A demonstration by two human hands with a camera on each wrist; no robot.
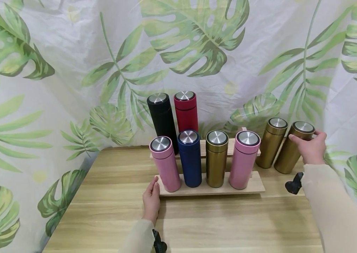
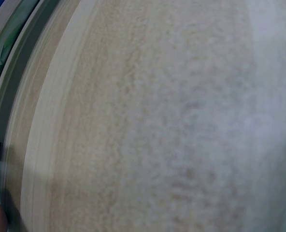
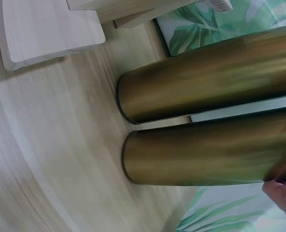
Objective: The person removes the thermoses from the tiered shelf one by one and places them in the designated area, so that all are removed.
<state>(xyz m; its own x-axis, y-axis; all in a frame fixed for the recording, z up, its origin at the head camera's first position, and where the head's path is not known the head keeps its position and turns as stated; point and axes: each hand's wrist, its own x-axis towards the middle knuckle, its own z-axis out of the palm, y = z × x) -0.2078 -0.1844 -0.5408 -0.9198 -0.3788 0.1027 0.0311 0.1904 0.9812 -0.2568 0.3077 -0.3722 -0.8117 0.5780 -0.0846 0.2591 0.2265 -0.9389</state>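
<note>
At the right, my right hand (image 1: 313, 147) grips a gold thermos bottle (image 1: 289, 154) near its lid, thumb on the near side. In the right wrist view the base of this gold bottle (image 3: 196, 157) is at the tabletop, with a second gold thermos bottle (image 3: 206, 77) beside it. My left hand (image 1: 151, 200) touches the left end of a two-tier wooden rack (image 1: 216, 189), its fingers fairly straight. On the front tier stand a pink bottle (image 1: 167, 168), a blue bottle (image 1: 190, 161), a gold bottle (image 1: 217, 163) and another pink bottle (image 1: 244, 163).
Behind, a black bottle (image 1: 163, 119) and a red bottle (image 1: 186, 112) stand at the rack's rear tier. The wood-grain table (image 1: 216, 225) meets a leaf-printed cloth (image 1: 55, 116) at the back and sides. The left wrist view is mostly blurred wood surface (image 2: 133, 121).
</note>
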